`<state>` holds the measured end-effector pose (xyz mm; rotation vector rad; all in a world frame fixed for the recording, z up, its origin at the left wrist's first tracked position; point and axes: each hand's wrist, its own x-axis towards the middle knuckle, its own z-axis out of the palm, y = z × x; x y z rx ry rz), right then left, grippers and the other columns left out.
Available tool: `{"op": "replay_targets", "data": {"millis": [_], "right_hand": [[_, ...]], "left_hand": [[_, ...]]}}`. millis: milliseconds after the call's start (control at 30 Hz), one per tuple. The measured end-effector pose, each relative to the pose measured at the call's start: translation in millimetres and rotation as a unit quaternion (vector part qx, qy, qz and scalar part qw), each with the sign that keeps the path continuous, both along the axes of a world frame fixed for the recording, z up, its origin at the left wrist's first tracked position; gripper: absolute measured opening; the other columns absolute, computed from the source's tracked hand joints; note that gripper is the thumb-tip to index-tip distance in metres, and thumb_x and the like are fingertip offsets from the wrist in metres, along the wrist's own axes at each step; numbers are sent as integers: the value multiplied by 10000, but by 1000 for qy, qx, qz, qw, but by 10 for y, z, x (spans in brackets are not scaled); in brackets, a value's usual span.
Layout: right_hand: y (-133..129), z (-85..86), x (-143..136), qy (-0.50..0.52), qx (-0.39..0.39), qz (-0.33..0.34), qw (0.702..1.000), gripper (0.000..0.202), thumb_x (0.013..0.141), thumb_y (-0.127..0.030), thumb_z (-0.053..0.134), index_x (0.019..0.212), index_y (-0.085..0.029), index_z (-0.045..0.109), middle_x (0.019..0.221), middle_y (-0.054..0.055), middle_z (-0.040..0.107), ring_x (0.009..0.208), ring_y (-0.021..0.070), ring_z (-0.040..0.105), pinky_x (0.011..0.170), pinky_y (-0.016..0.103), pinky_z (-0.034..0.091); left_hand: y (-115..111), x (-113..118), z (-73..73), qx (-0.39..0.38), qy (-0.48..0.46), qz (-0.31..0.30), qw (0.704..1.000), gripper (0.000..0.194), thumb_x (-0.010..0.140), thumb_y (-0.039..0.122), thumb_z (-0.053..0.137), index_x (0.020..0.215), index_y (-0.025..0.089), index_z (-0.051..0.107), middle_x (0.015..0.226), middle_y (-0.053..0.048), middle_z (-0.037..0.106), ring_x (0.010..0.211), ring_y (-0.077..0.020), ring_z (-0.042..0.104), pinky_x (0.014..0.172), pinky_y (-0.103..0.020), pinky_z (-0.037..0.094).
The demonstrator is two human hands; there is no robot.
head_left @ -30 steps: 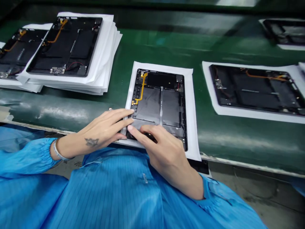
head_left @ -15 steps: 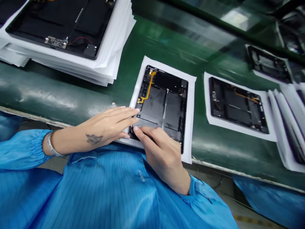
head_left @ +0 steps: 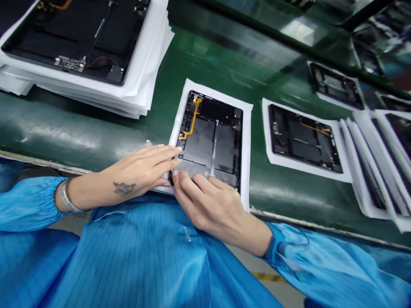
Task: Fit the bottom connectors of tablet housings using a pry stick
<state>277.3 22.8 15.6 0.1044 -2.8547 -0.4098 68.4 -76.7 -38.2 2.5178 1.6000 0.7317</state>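
An opened tablet (head_left: pixel 199 141), its dark inner parts, yellow flex cable (head_left: pixel 193 122) and battery cells exposed, lies on a white foam sheet (head_left: pixel 246 141) at the bench's front edge. My left hand (head_left: pixel 141 171) lies with its fingers stretched out, tips touching the tablet's left edge near the lower corner. Over that same lower left corner, my right hand (head_left: pixel 208 201) is bent with its fingers curled and the fingertips pressed close together. Whatever may be between those fingertips is hidden. The right hand also covers the tablet's lower edge.
To the left, another opened tablet (head_left: pixel 73 38) lies on a stack of white foam sheets (head_left: pixel 141 94). A further opened tablet (head_left: pixel 305 139) rests on foam to the right. Beside it lean several foam-wrapped units (head_left: pixel 362 167). A small screw-like piece (head_left: pixel 148 140) lies on the green bench (head_left: pixel 212 64).
The view has shifted slightly, so the bench things sit further left. My right hand has turned flatter, with its forearm swung out to the right. My left hand stays at the tablet's edge.
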Motion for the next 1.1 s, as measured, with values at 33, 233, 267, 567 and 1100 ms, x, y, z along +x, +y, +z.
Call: {"op": "replay_targets", "data": {"millis": [33,233,267,567,1100], "right_hand": [[-6,3,3,-2,11,2,1000,179,959,-138,548,964,-120,726,902,65,693,675,150,520,523,318,388],[-45,21,-27,-7,11,12,1000,190,955,-122,537,919,-122,724,872,72,694,645,147,498,499,314,370],[-37,14,-35,-6,3,11,1000,207,962,-115,520,890,-134,714,842,63,681,648,147,499,501,317,365],[48,-168,204,203,-114,-93,968,329,980,-159,558,1304,-187,611,714,-12,633,598,134,487,543,324,340],[-176,-562,285,242,-311,-21,919,317,931,-127,636,1248,-128,615,789,42,688,771,173,624,705,332,505]], "left_hand": [[-5,2,-5,-5,-5,3,1000,410,1034,324,490,1381,108,518,1505,-159,505,1406,-281,485,1177,-491,438],[12,35,34,2,-2,5,1000,382,1039,292,473,1330,58,550,1454,-183,550,1363,-293,531,1136,-468,480],[19,34,40,5,-1,2,1000,387,1038,294,474,1330,51,549,1448,-189,554,1358,-292,536,1132,-460,484],[-88,-103,125,-5,41,45,998,518,1041,367,456,1467,74,442,1522,-216,460,1411,-332,464,1130,-503,471],[-125,61,117,87,82,-21,993,283,996,92,485,1249,77,611,1300,-146,676,1201,-269,661,956,-392,604]]}}
